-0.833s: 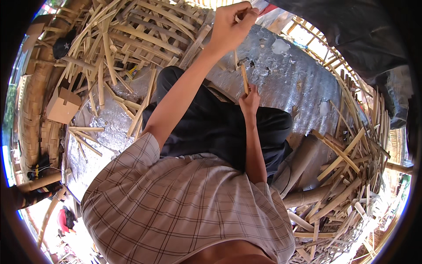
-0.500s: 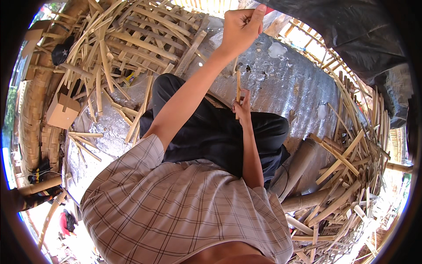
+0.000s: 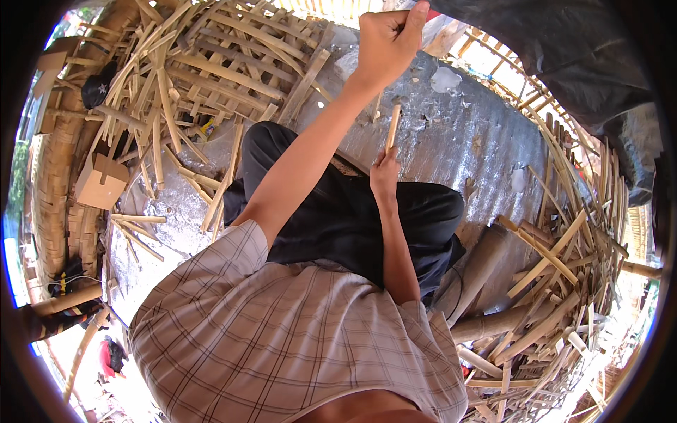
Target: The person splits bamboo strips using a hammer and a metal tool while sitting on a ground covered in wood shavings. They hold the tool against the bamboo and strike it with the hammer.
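My left hand is raised at the top of the view, its fingers curled closed and the thumb pressed along them. Whatever it grips, if anything, is hidden behind the fist. A thin bamboo strip shows just below that wrist. In front of my lap, my right hand is closed round the lower handle of a hammer. The wooden handle points away from me, and the small dark head is at its far end, over the grey metal sheet.
Around me lies a worn grey metal sheet. A lattice of bamboo strips stands at the far left, with a cardboard box nearer. Loose bamboo pieces pile up at the right beside a thick bamboo pole. Black sheeting hangs upper right.
My right hand has closed more fully round the hammer handle, and the hammer has tilted and shifted slightly right. My left hand stays almost in place.
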`<state>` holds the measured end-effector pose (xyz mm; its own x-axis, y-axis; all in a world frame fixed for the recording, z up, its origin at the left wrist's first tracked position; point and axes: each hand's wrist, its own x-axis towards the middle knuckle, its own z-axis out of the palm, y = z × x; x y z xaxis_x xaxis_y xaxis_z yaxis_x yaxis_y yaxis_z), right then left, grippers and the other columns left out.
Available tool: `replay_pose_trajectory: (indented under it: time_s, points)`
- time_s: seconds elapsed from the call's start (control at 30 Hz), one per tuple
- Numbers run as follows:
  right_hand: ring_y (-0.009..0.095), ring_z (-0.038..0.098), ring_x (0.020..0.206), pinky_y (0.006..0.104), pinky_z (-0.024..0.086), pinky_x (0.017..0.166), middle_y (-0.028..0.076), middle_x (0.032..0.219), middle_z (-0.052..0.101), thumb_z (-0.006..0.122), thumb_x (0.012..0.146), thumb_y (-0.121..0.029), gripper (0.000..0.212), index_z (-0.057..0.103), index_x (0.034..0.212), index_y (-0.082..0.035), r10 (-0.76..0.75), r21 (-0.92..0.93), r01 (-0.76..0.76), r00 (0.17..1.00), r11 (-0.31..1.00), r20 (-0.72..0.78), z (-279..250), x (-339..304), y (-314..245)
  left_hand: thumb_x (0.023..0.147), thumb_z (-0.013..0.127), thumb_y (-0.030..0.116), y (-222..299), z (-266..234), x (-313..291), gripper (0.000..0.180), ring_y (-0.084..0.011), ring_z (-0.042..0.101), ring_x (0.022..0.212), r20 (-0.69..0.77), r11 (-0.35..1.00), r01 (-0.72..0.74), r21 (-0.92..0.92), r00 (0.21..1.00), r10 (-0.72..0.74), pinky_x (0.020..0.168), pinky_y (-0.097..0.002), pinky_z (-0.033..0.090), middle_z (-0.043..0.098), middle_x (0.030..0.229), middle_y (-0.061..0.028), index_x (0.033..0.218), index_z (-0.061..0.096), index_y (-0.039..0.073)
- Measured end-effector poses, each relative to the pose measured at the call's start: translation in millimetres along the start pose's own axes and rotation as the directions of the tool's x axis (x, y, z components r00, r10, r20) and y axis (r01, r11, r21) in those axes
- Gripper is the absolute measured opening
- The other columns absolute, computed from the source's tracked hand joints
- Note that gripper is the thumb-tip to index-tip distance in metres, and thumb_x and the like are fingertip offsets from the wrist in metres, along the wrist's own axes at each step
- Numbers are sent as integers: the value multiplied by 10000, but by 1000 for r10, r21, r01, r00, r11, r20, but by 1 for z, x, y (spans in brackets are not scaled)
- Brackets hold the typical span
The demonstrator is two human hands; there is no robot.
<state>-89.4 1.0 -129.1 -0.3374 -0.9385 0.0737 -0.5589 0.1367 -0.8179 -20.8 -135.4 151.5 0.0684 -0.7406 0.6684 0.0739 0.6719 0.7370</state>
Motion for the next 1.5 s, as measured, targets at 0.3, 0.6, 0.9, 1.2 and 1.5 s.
replay_pose_trajectory:
  time_s: [0.3,0.6,0.9,1.2,1.5]
  points:
    - [512,604,668,574,399,532,301,685,597,510,1007,-86,123,455,944,4,-63,63,74,985,995,-158,-24,17,-44,1041,570,232,-5,-6,7,538,-37,407,433,-33,1000,-10,-10,999,10,410,-276,293,458,455,29,547,534,21]
    - [511,607,661,587,397,521,302,666,581,519,1019,-121,160,446,994,20,-110,-81,107,993,991,-40,-16,15,-27,1041,572,237,-5,-5,5,550,-28,380,456,-31,997,41,-61,999,-43,421,-282,268,444,464,35,538,528,20]
    - [523,605,657,597,463,548,307,662,595,507,1011,-103,145,423,1010,16,-22,-127,14,998,992,-58,7,7,-3,1039,581,266,-11,-3,13,569,-35,404,461,-95,999,34,-3,995,-34,428,-279,290,462,473,29,536,527,5]
    - [521,622,707,571,456,539,301,720,621,503,996,-71,125,414,972,13,39,10,-38,995,999,-94,-12,11,-64,1040,576,262,-17,-19,13,580,-46,432,443,-124,998,-23,-55,992,16,426,-272,333,478,454,8,528,528,-6]
    - [519,619,730,587,454,610,310,785,634,517,1006,-114,167,468,1000,45,56,-122,-54,998,991,12,12,-13,2,1039,581,243,-18,-20,11,565,-43,434,449,-129,999,-34,15,991,36,435,-260,348,475,463,15,532,526,-1]
